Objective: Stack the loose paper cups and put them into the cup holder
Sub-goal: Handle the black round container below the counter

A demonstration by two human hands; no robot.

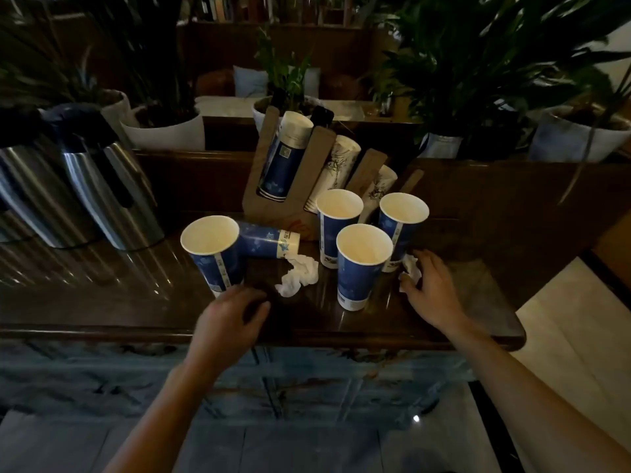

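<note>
Left hand (pixel 235 319) spread, empty, low-centre, just below leftmost blue paper cup (pixel 213 252). Right hand (pixel 432 290) pinches crumpled tissue (pixel 411 271). Four cups upright, one tipped (pixel 269 244), mid-frame before wooden cup holder (pixel 273 179). Grip low on wall, w/o crushing rim.

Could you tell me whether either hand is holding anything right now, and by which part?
The right hand pinches a crumpled tissue at its near edge. The left hand holds nothing.
</note>
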